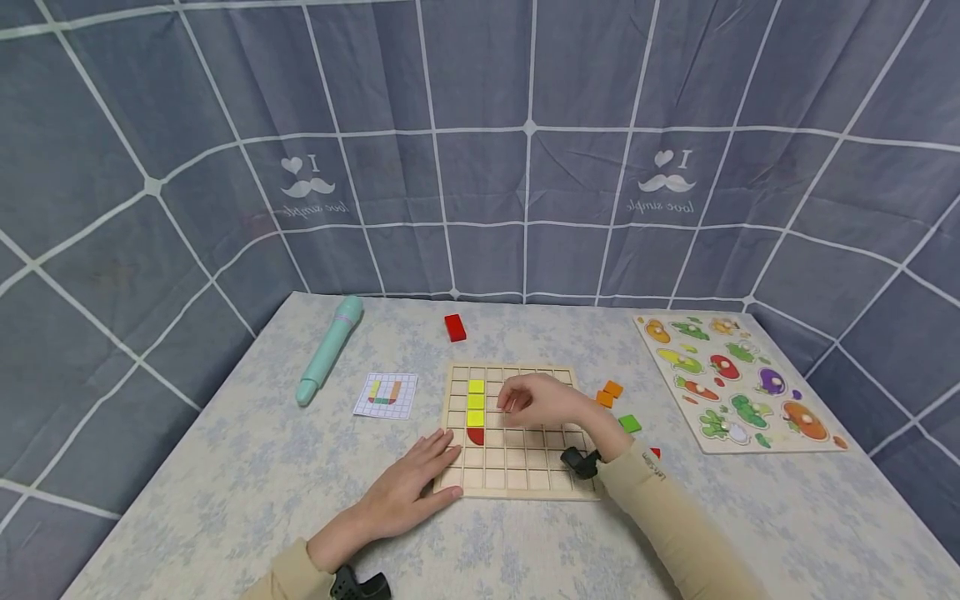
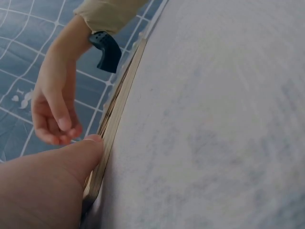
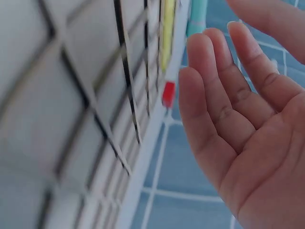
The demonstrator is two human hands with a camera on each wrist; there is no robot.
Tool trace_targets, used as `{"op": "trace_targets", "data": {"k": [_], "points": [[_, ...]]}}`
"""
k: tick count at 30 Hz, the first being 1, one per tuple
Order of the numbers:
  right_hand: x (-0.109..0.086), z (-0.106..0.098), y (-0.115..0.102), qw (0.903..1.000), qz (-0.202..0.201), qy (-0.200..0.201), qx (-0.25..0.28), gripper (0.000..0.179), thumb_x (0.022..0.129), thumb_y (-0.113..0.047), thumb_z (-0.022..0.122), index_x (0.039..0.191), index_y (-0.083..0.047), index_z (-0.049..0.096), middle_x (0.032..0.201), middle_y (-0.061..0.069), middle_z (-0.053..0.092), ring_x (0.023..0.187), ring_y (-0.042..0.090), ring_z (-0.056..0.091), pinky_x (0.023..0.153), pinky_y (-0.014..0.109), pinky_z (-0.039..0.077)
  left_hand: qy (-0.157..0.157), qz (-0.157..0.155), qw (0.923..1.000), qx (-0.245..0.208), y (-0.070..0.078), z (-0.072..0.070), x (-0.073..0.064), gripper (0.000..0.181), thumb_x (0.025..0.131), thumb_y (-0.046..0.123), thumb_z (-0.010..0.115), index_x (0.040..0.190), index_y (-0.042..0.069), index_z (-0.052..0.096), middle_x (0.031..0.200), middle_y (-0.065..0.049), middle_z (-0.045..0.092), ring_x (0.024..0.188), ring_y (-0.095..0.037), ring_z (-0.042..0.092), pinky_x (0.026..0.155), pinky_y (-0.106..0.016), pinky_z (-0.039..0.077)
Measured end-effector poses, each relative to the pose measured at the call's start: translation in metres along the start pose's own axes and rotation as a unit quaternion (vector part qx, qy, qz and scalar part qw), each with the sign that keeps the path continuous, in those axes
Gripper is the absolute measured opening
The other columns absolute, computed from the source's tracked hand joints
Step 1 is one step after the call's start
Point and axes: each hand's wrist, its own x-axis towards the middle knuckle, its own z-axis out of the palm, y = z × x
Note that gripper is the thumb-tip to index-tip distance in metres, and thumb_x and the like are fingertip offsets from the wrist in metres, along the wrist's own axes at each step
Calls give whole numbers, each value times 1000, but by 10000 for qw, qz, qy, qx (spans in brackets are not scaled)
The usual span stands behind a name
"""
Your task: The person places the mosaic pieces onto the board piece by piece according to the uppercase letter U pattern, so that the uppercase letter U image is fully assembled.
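A wooden grid board lies on the table. In one of its columns, several yellow square tiles are lined up, with a red quarter-round tile just below them. My left hand rests on the board's left edge, fingers extended; its thumb lies along the near corner in the left wrist view. Over the middle of the board hovers my right hand, to the right of the yellow column. Its fingers are loosely bent, and nothing shows in them.
Left of the board lies a pattern card with a coloured U shape, near a teal microphone-shaped object. Red pieces sit behind the board. Orange tiles and a green tile are at its right, before a vegetable puzzle.
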Motion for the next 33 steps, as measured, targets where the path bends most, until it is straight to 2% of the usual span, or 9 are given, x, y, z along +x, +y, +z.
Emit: {"op": "trace_targets", "data": {"k": [5, 7, 12, 15, 20, 24, 28, 33], "points": [[-25, -21, 7, 9996, 134, 221, -133, 20, 87, -19, 68, 100, -4, 63, 88, -4, 62, 81, 12, 60, 75, 29, 52, 10, 27, 10000, -8, 0, 1, -1, 63, 94, 46, 52, 139, 1, 45, 150, -11, 31, 140, -22, 20, 115, -41, 19], [-37, -30, 9, 9992, 219, 320, -119, 22, 88, -22, 67, 101, -5, 63, 87, -3, 63, 78, 15, 60, 69, 29, 52, 9, 40, 10000, -17, 0, 1, -1, 63, 94, 46, 52, 139, 1, 45, 150, -11, 31, 140, -22, 20, 115, -40, 19], [-65, -46, 18, 9977, 435, 516, 32, 24, 89, -22, 66, 103, -3, 61, 83, 8, 64, 67, 31, 58, 55, 31, 49, -14, 36, 10000, -32, 0, 0, -1, 63, 94, 46, 51, 139, 2, 45, 150, -11, 31, 140, -23, 20, 115, -41, 19], [-79, -52, 29, 9965, 528, 640, -86, 24, 89, -20, 67, 103, -2, 61, 82, 10, 64, 71, 32, 59, 58, 31, 50, -35, 24, 10000, -41, 0, 0, -1, 63, 94, 45, 52, 139, 2, 45, 150, -11, 30, 140, -22, 20, 115, -41, 18], [-94, -57, 43, 9945, 624, 803, -250, 26, 85, -21, 71, 102, -2, 63, 88, 1, 62, 78, 19, 59, 67, 30, 53, -18, 19, 10000, -48, -1, -1, -1, 62, 94, 44, 52, 139, 1, 45, 150, -11, 30, 140, -23, 20, 115, -40, 17], [-102, -57, 49, 9948, 694, 743, -103, 25, 84, -18, 72, 101, -2, 63, 92, 5, 62, 80, 18, 58, 73, 29, 53, -6, 23, 10000, -47, -1, -2, -1, 62, 94, 44, 53, 139, 1, 45, 150, -12, 30, 140, -23, 20, 115, -40, 18], [-108, -54, 54, 9952, 747, 637, 31, 25, 83, -15, 72, 102, -2, 62, 95, 11, 62, 81, 19, 57, 70, 29, 53, -9, 25, 10000, -76, 0, -2, -1, 62, 94, 43, 53, 139, 1, 45, 150, -12, 30, 140, -23, 20, 115, -40, 18], [-113, -48, 62, 9954, 765, 562, 84, 27, 82, -15, 74, 102, -1, 62, 94, 11, 62, 79, 18, 58, 67, 27, 52, -39, 26, 10000, -69, 0, -1, 0, 63, 94, 44, 52, 139, 1, 45, 150, -12, 30, 140, -23, 20, 115, -41, 18]]}}
